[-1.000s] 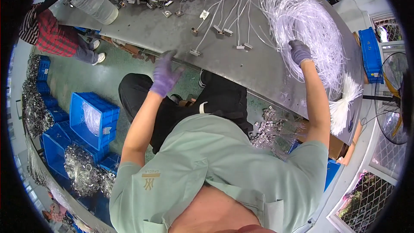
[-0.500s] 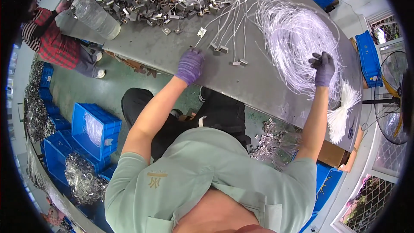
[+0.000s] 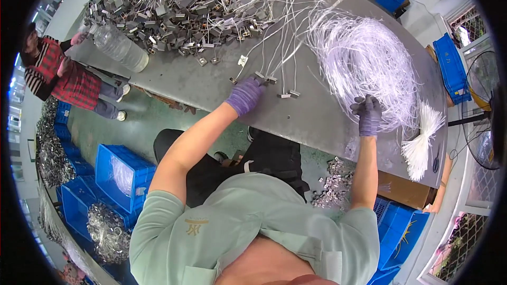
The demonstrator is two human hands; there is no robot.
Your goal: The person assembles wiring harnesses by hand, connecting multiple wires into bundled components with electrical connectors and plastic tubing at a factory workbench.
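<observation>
My left hand (image 3: 245, 96), in a purple glove with dark fingertips, is at the table's near edge. Its fingers close at a small grey metal block (image 3: 259, 75) with a pale wire; the fingertips are partly hidden. A second wired block (image 3: 271, 80) touches or lies right beside them. Farther right, two more blocks (image 3: 289, 94) lie on the table with their wires running away from me. My right hand (image 3: 367, 112), gloved alike, hovers over the near edge of a large loose coil of clear strands (image 3: 364, 53), its fingers bent and apart. No object shows in it.
A heap of grey metal blocks (image 3: 179, 13) covers the far left of the grey table (image 3: 311, 119). Beside it lies a clear bottle (image 3: 120, 48). A tied white bundle (image 3: 422, 142) sits at right, near a fan (image 3: 483, 111). Another person (image 3: 68, 76) stands at left, above blue crates (image 3: 124, 174).
My left hand has moved slightly right to the wired blocks, and one wire is blurred by motion. My right hand has come down and left over the coil. The other person has turned.
</observation>
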